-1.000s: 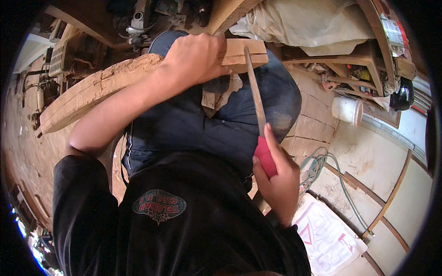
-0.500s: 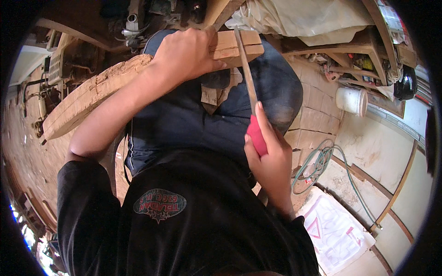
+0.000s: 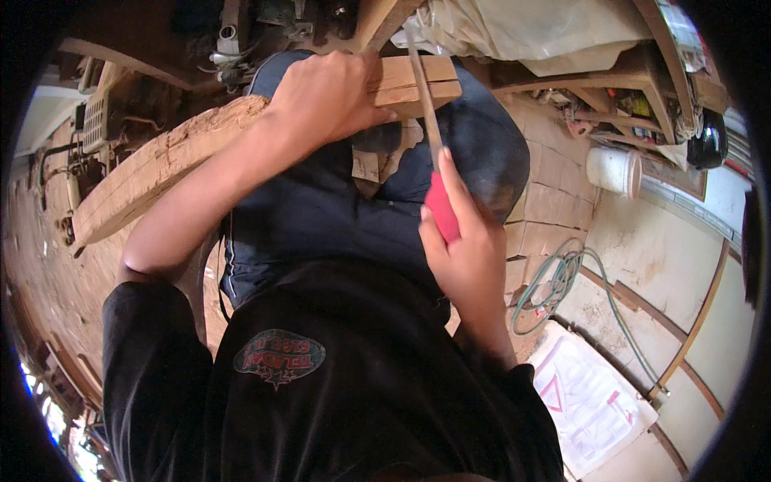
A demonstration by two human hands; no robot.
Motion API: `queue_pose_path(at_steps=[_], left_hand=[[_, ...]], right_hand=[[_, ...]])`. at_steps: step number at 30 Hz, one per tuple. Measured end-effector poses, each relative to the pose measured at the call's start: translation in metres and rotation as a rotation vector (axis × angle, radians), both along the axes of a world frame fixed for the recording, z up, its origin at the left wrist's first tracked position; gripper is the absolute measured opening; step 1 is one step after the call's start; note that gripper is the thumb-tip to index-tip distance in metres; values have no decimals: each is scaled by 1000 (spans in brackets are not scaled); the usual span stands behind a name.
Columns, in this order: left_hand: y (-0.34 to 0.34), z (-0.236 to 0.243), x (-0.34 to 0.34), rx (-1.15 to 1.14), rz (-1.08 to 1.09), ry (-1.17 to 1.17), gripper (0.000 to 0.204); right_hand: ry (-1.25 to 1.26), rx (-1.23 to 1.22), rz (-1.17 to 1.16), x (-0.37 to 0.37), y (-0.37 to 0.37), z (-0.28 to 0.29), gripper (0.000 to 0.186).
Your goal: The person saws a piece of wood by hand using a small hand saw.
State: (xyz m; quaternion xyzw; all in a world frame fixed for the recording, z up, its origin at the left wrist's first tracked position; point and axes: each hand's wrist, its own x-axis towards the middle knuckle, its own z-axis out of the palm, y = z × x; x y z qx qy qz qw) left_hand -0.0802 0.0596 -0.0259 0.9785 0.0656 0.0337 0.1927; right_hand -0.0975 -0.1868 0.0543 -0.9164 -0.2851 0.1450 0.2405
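Observation:
A long curved piece of wood (image 3: pixel 173 157) lies across my thighs, its squared end at the right over my knee. My left hand (image 3: pixel 325 96) is wrapped over the wood near that end. In my right hand (image 3: pixel 470 233) is a red-handled file (image 3: pixel 428 112), with the index finger stretched along the handle towards the blade. Its long narrow blade crosses the wood's squared end and points away from me. I cannot make out its teeth. A dark lengthwise line runs along the squared end.
A workbench with a pale plastic sheet (image 3: pixel 522 36) stands ahead. To the right are a white bucket (image 3: pixel 613 171), a coiled green hose (image 3: pixel 554 285) and a printed sheet (image 3: pixel 586 402). Metal machine parts (image 3: pixel 229 48) lie at the far left, beyond the wood.
My right hand has pushed the file forward, away from me and slightly left, so its blade reaches farther past the wood. My left hand and the wood have hardly moved.

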Motion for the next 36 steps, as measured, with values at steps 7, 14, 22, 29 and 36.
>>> queue_pose_path(at_steps=[7,14,22,29,36], left_hand=[[-12,-11,-6,4,-24,-124,61],[-3,2,-2,-7,-14,18,58],[-10,-16,-6,62,-39,-164,61],[-9,5,1,0,-19,88,62],[-8,-12,-8,48,-43,-141,61]], right_hand=[[-76,32,18,16,10,-15,75],[-90,35,50,6,3,-9,73],[-81,29,59,31,28,-17,71],[-78,97,59,11,2,-11,70],[-113,116,77,38,32,-25,72]])
